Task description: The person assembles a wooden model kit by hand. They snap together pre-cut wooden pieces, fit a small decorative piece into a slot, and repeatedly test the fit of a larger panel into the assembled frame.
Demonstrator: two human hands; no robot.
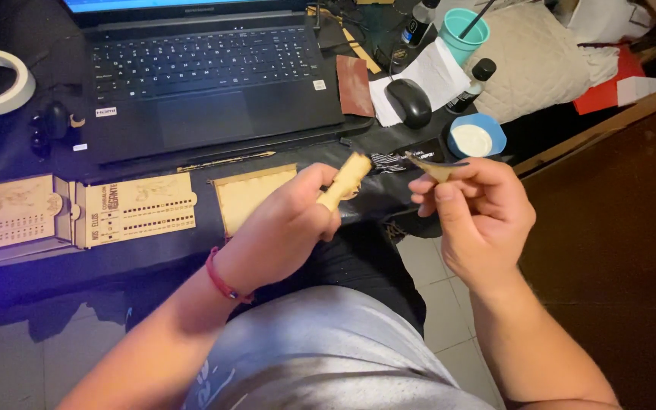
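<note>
The left hand grips a small pale wooden piece above the surface's front edge; the right hand pinches a thin sliver. Both look light, stiff, snappable; best held by their edges.

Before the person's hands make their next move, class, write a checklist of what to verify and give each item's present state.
1. Left hand grips the pale wooden piece: ok, fingers wrapped round its lower end.
2. Right hand holds the small tan scrap: ok, pinched at the fingertips.
3. Piece and scrap touching: not ok, a gap shows between them.
4. Which side of the scrap faces the piece: cannot tell.
5. Blue dish of white stuff upright on the desk beyond the right hand: ok.
6. Laptop apart from both hands: ok.
</note>
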